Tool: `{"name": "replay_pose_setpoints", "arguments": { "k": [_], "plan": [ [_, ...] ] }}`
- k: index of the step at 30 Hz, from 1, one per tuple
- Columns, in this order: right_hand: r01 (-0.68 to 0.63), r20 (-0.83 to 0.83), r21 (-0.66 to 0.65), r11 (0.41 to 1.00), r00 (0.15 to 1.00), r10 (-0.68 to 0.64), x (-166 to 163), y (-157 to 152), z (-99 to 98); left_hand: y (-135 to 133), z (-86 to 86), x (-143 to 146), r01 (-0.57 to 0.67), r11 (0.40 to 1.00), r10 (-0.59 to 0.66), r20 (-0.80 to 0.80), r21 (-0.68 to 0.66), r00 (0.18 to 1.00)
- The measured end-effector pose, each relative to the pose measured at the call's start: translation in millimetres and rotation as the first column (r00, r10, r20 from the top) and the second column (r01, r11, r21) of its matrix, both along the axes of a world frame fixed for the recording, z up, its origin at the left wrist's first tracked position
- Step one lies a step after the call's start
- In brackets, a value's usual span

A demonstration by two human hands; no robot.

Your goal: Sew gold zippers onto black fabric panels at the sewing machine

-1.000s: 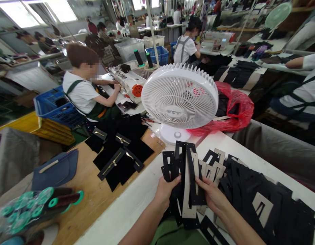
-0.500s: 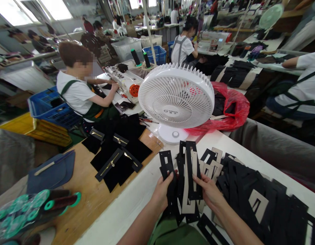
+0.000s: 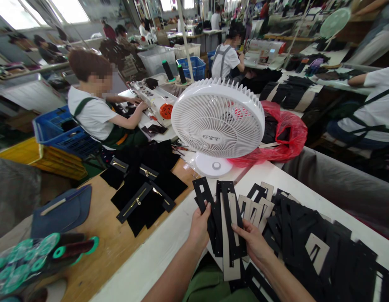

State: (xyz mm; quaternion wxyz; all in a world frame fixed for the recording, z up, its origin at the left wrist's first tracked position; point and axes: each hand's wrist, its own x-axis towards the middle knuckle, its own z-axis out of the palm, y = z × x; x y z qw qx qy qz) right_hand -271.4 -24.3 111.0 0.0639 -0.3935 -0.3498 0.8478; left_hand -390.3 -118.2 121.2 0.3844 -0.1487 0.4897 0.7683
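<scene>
My left hand [image 3: 199, 228] is closed, thumb on top, around a few black slotted strips [image 3: 203, 188] that fan up and to the left. Between thumb and fingers of my right hand [image 3: 253, 240] is another bunch of black slotted strips [image 3: 226, 188], standing almost upright. A beige-backed strip [image 3: 231, 272] hangs lowest in that bunch, over my lap. The two bunches overlap in the middle, so how many pieces each hand grips is hidden. Close to my right hand, a wide heap of black strips [image 3: 326, 251] covers the white table [image 3: 144, 247], with beige undersides showing on some.
A white fan [image 3: 217, 121] stands directly ahead. Behind it lies a red plastic bag [image 3: 291, 142]. To the left are black fabric pieces with zippers [image 3: 136, 203], a blue-grey flap piece [image 3: 63, 212] and green-ended thread spools [image 3: 33, 256]. A co-worker [image 3: 93, 109] sits at a sewing machine [image 3: 153, 102].
Both hands have shifted slightly left with their strips. The left bunch has tilted further left and fanned out, and the beige-backed strip now hangs lower.
</scene>
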Motion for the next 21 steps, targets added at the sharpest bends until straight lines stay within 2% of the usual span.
{"name": "replay_pose_setpoints", "arguments": {
  "k": [7,11,14,18,21],
  "plan": [
    [-0.032,0.017,0.072,0.997,0.999,0.031,2,4,7.0,0,9.0,-6,-0.01,1.0,0.007,-0.148,-0.02,0.989],
    [-0.054,0.027,0.106,0.993,0.998,0.051,5,8,9.9,-3,7.2,-15,-0.018,0.994,-0.012,-0.256,-0.112,0.967],
    [-0.051,0.032,0.134,0.99,0.998,0.047,11,15,11.4,-6,2.4,-27,-0.062,0.983,0.012,-0.278,-0.172,0.96],
    [0.012,0.041,0.2,0.98,0.999,-0.02,32,32,16.7,-14,-2.6,-44,-0.149,0.967,0.087,-0.285,-0.205,0.955],
    [0.079,0.055,0.253,0.964,0.994,-0.096,54,45,23.2,-19,-5.4,-48,-0.146,0.962,0.085,-0.258,-0.23,0.962]
  ]
}}
